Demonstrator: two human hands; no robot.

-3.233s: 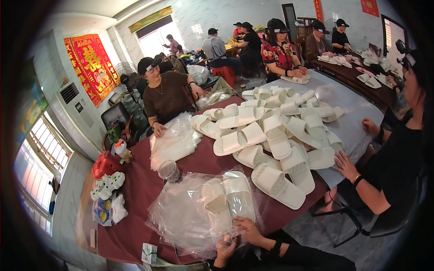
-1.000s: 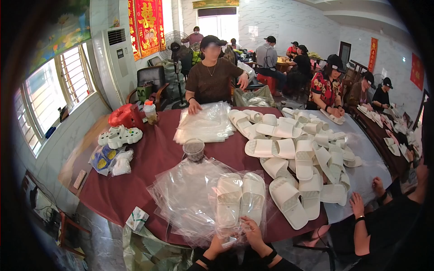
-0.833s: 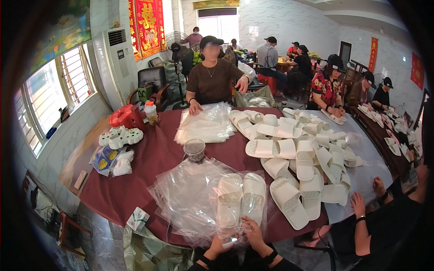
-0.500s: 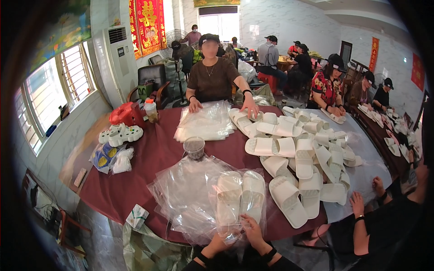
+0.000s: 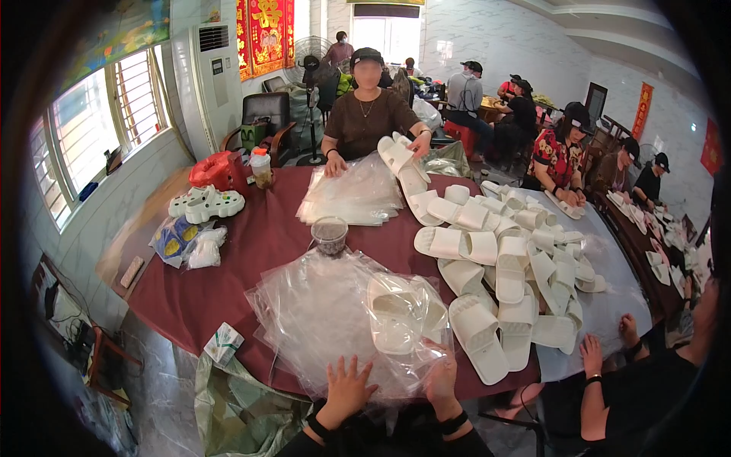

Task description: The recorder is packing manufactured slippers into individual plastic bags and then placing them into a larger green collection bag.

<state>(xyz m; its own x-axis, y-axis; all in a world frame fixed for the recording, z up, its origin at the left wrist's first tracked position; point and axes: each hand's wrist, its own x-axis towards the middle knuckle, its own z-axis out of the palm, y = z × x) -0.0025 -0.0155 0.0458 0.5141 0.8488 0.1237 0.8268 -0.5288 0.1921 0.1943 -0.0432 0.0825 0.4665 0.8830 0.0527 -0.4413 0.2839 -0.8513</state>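
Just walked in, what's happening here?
The right hand grips the edge of a clear plastic bag with white open-toed slippers inside; the left hand, fingers spread, is at the loose clear plastic bags beside it. Across the maroon-covered table, a co-worker's hand holds a white slipper near a pile of white slippers.

l hand [image 5: 347, 394] & r hand [image 5: 442, 378] bare, w/ blk sleeves [image 5: 474, 444], one blk wristband [image 5: 451, 424] ea. side

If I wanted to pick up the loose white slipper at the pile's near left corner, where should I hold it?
Probably by the heel end, coming from the near side: this white slipper lies with its heel toward the picture's lower edge and nothing over it. The raised strap is a second choice.
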